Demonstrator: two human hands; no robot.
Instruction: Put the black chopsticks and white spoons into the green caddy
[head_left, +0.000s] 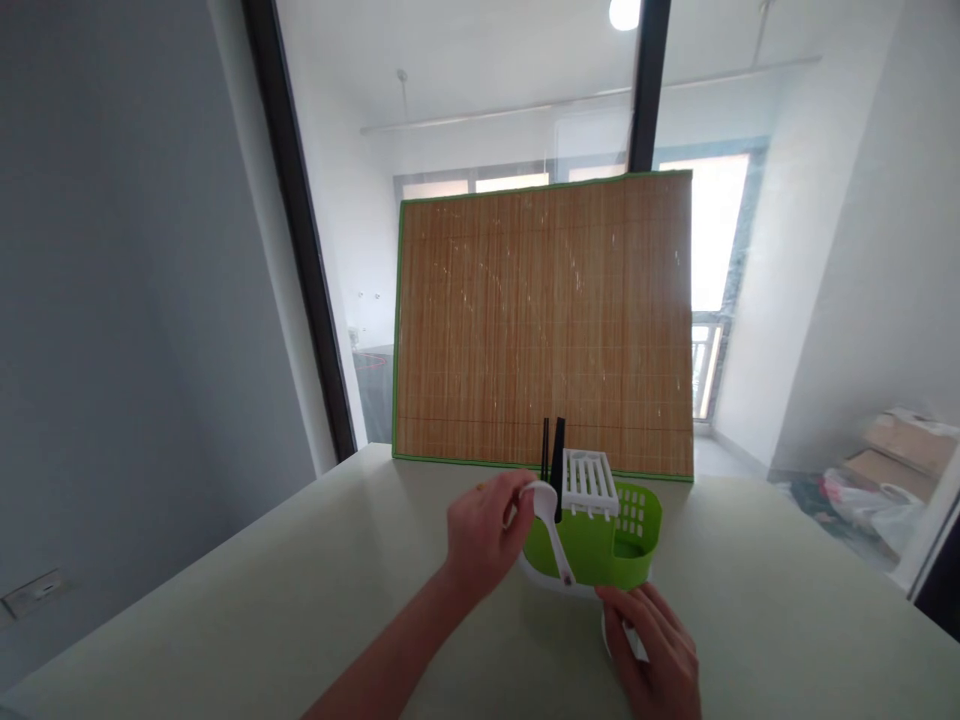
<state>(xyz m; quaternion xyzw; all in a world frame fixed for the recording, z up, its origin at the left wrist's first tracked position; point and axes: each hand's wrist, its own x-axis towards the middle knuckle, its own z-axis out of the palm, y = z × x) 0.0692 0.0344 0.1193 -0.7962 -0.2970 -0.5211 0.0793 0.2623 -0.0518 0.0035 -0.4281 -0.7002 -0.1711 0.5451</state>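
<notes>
Nearest, the right hand [654, 640] meets a partly hidden white object [636, 645] over the pale worktop [300, 590]; its grip's closure I cannot tell. Behind stand a bamboo mat [540, 320] and glass onto a bright room [480, 90]. The left hand [484, 530] clamps its grip on a white spoon's [553, 540] bowl end, handle slanting down before the green basket [592, 550].

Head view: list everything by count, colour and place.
Table: 1, pale, below
Caddy: 1, green, on table
Mat: 1, brown, green-edged, behind caddy
Base: 1, white, under caddy
Rack: 1, white, atop caddy
Sticks: 2, black, by rack
Strip: 1, black, beside rack
Spoon: 1, white, before caddy
Rounded item: 1, white, front right
Posts: 2, dark, background
Wall: 1, grey, left
Lamp: 1, white, top
Boxes: unclear, brown, far right
Left hand: 1, bare, holding spoon
Right hand: 1, bare, touching item
</notes>
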